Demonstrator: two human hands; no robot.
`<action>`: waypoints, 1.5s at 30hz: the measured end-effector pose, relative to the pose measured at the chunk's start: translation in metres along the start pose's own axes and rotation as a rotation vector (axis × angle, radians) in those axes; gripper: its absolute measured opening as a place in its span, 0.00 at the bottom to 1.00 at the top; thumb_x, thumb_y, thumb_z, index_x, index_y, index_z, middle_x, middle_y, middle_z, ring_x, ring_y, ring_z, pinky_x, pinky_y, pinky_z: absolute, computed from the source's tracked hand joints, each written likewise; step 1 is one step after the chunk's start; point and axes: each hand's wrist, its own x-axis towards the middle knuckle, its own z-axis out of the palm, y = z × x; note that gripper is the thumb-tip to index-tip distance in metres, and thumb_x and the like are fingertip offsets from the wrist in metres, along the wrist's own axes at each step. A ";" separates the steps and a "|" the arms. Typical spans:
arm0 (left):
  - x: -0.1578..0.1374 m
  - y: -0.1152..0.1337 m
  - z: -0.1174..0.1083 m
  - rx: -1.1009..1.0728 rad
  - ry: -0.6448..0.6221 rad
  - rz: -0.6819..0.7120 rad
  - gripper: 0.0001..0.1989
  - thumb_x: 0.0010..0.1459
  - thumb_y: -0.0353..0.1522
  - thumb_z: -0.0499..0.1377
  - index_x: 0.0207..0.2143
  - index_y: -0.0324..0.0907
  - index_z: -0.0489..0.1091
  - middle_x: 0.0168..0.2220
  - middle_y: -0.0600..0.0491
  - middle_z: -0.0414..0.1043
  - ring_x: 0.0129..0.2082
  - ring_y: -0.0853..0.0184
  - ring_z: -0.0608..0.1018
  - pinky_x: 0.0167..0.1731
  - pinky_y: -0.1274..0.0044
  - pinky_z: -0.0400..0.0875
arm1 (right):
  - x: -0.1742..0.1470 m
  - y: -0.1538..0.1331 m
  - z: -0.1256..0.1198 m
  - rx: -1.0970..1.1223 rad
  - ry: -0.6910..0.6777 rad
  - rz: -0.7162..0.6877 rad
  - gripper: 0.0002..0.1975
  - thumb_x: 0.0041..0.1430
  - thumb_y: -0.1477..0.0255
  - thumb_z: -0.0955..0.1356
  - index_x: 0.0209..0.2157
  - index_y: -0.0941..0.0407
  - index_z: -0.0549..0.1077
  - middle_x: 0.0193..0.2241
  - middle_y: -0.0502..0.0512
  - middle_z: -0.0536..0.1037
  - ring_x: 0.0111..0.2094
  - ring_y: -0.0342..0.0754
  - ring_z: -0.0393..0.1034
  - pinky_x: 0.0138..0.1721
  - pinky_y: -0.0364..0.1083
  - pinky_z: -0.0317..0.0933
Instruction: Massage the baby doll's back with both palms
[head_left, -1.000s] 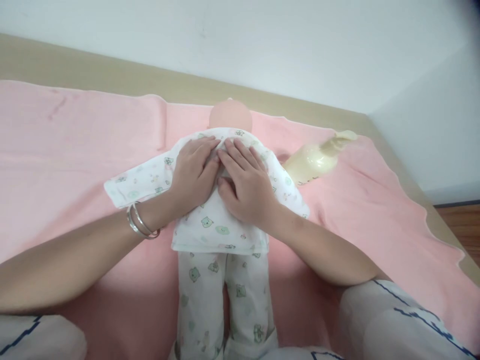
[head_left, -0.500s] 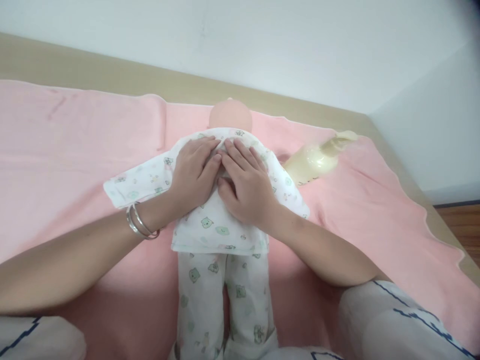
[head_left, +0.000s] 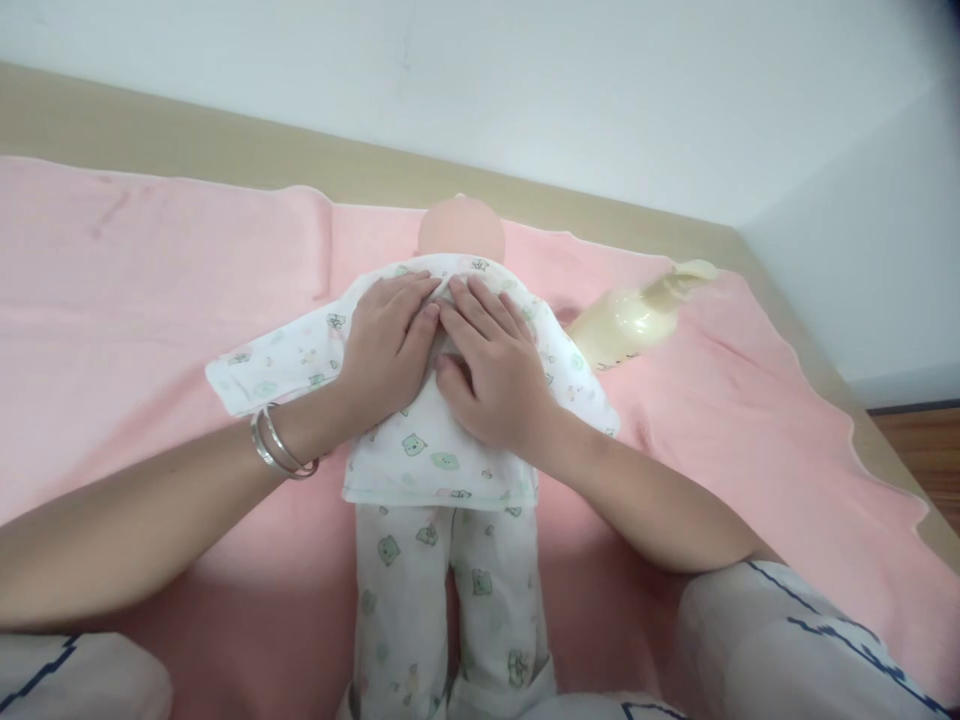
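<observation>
A baby doll (head_left: 461, 230) lies face down in the middle, its head toward the wall. It wears a white printed top (head_left: 442, 465) and matching trousers (head_left: 405, 600). My left hand (head_left: 391, 345) rests flat on the left side of the upper back, fingers stretched out, silver bangles (head_left: 274, 440) at the wrist. Beside it my right hand (head_left: 495, 365) lies flat on the right side of the back, thumb a little apart. The two hands' fingertips come close together at the middle. Neither hand grips anything; the doll's face is hidden.
A pale yellow pump bottle (head_left: 630, 318) lies on its side to the right. Under everything spreads a pink cloth (head_left: 150, 260) with a wavy right edge. The wooden table edge (head_left: 225, 150) shows behind it, against a white wall (head_left: 480, 90).
My left thumb has shifted very slightly. Otherwise both hands, the doll and the bottle stay where they were.
</observation>
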 end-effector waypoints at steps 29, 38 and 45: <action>-0.001 -0.012 0.007 -0.072 0.070 0.061 0.20 0.73 0.40 0.44 0.55 0.46 0.71 0.58 0.48 0.74 0.60 0.60 0.73 0.65 0.62 0.63 | -0.002 0.004 0.008 -0.007 0.152 -0.057 0.24 0.65 0.72 0.58 0.57 0.58 0.75 0.63 0.59 0.71 0.69 0.56 0.58 0.70 0.60 0.51; 0.000 -0.013 0.007 -0.052 0.069 0.086 0.21 0.73 0.39 0.43 0.55 0.41 0.71 0.58 0.46 0.74 0.60 0.58 0.73 0.64 0.59 0.65 | -0.002 0.004 0.008 0.028 0.148 -0.045 0.23 0.65 0.71 0.59 0.56 0.56 0.76 0.63 0.58 0.72 0.68 0.56 0.59 0.70 0.61 0.51; 0.002 -0.008 0.003 -0.091 0.050 0.017 0.21 0.66 0.33 0.47 0.53 0.40 0.73 0.59 0.46 0.73 0.61 0.56 0.72 0.65 0.59 0.63 | -0.001 0.003 0.005 0.014 0.150 -0.051 0.23 0.66 0.71 0.59 0.56 0.58 0.76 0.63 0.60 0.72 0.68 0.56 0.59 0.70 0.60 0.51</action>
